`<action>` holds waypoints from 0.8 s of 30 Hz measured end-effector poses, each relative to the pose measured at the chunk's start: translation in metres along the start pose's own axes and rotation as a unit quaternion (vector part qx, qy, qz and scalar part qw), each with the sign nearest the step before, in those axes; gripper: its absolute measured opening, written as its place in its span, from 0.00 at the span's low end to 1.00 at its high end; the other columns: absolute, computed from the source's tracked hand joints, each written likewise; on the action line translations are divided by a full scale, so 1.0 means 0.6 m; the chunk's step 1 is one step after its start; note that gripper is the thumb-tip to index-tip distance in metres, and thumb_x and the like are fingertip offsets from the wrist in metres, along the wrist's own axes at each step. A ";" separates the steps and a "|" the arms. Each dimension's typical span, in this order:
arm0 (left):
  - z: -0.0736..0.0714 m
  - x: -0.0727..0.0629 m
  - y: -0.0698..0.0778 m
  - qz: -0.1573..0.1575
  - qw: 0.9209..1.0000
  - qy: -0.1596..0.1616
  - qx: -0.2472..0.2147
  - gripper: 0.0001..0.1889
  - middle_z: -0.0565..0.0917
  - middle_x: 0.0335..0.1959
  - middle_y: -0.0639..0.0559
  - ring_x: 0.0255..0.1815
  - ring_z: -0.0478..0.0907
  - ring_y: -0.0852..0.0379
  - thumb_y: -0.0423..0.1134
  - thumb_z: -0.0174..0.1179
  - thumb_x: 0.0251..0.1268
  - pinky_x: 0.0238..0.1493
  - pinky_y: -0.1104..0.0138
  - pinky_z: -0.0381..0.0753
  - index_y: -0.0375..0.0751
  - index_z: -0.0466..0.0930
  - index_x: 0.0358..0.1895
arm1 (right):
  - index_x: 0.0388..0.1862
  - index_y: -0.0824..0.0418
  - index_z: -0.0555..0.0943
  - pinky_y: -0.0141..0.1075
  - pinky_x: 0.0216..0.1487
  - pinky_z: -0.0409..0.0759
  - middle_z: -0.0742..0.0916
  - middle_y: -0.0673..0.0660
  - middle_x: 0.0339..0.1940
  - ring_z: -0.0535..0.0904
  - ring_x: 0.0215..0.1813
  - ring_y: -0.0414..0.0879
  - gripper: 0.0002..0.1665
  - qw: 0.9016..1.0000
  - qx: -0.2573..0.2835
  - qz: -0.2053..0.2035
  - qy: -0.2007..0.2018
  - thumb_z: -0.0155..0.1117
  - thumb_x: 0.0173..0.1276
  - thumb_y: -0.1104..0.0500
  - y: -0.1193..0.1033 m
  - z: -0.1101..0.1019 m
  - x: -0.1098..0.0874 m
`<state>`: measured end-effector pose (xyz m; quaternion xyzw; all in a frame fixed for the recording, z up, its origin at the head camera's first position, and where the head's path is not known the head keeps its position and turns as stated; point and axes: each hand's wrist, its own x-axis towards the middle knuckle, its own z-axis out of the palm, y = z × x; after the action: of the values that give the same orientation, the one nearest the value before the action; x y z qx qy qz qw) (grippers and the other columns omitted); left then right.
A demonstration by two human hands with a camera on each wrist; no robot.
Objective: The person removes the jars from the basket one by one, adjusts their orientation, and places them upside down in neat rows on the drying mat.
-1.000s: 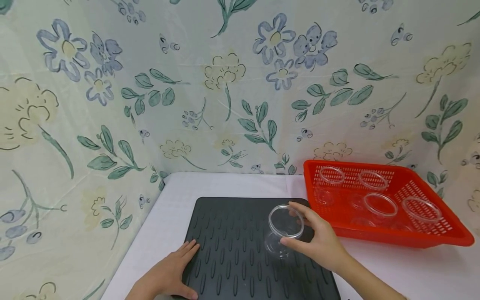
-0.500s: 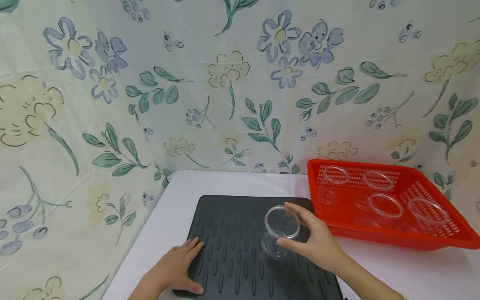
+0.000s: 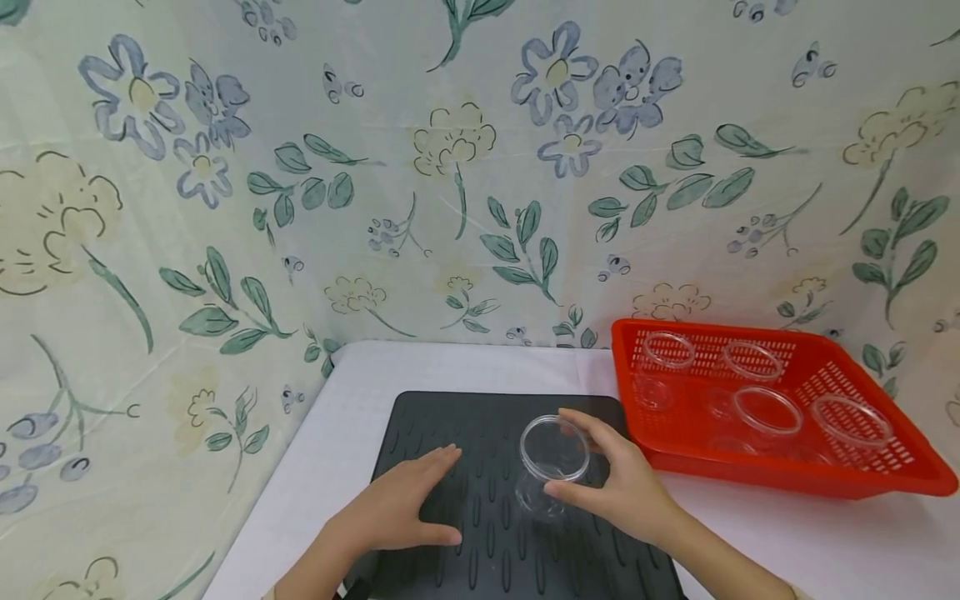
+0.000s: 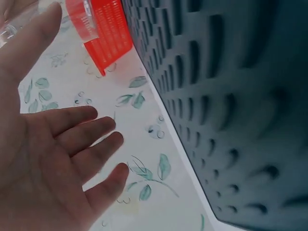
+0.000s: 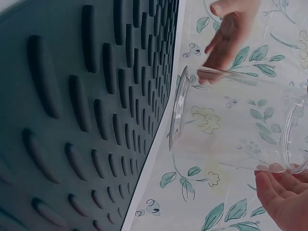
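Observation:
My right hand pinches a clear jar at its rim, thumb on the near side and fingers on the far side. The jar is upright over the dark ribbed mat. In the right wrist view the see-through jar shows its round base a little way off the mat, and fingertips at the rim. My left hand hovers over the left part of the mat, thumb spread from straight fingers, holding nothing. The left wrist view shows that palm facing the jar's side.
A red perforated basket stands right of the mat, with several similar clear jars inside. White cloth covers the table. A flowered curtain hangs behind and at the left.
My left hand has lifted off the mat's left edge and moved right, toward the jar. The right hand, still gripping the jar, has shifted slightly left.

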<state>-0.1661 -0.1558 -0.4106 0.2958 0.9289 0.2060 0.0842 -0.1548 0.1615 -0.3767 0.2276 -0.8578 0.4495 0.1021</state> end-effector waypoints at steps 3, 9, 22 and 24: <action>-0.004 0.015 0.012 0.021 1.000 0.015 -0.017 0.52 0.57 0.77 0.49 0.75 0.56 0.49 0.66 0.64 0.55 0.67 0.44 0.62 0.47 0.50 0.78 | 0.67 0.49 0.72 0.44 0.54 0.80 0.82 0.49 0.60 0.78 0.58 0.45 0.42 1.000 0.001 -0.002 -0.002 0.78 0.53 0.48 0.000 0.001 -0.001; -0.013 0.039 0.036 0.048 0.997 0.033 -0.045 0.53 0.54 0.77 0.56 0.75 0.55 0.51 0.70 0.61 0.55 0.68 0.46 0.63 0.53 0.47 0.79 | 0.67 0.50 0.71 0.48 0.54 0.80 0.81 0.53 0.61 0.78 0.59 0.49 0.43 1.000 0.004 0.002 -0.008 0.78 0.53 0.47 -0.002 0.004 -0.003; -0.020 0.071 0.068 0.102 0.983 0.024 -0.150 0.50 0.54 0.77 0.62 0.75 0.56 0.56 0.58 0.68 0.58 0.68 0.49 0.64 0.61 0.46 0.79 | 0.66 0.50 0.72 0.47 0.51 0.81 0.81 0.52 0.61 0.79 0.57 0.49 0.46 1.000 0.012 0.008 -0.013 0.81 0.48 0.49 -0.003 0.009 -0.007; -0.020 0.075 0.071 0.115 0.979 0.021 -0.165 0.49 0.55 0.76 0.61 0.74 0.57 0.55 0.56 0.68 0.59 0.68 0.49 0.64 0.61 0.45 0.79 | 0.66 0.50 0.72 0.46 0.51 0.81 0.81 0.52 0.60 0.79 0.56 0.48 0.46 1.000 0.013 0.009 -0.014 0.82 0.47 0.49 -0.002 0.010 -0.009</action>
<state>-0.1842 -0.1018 -0.3830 0.3787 0.8435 0.3705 0.0882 -0.1494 0.1574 -0.3811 0.2269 -0.8551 0.4587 0.0830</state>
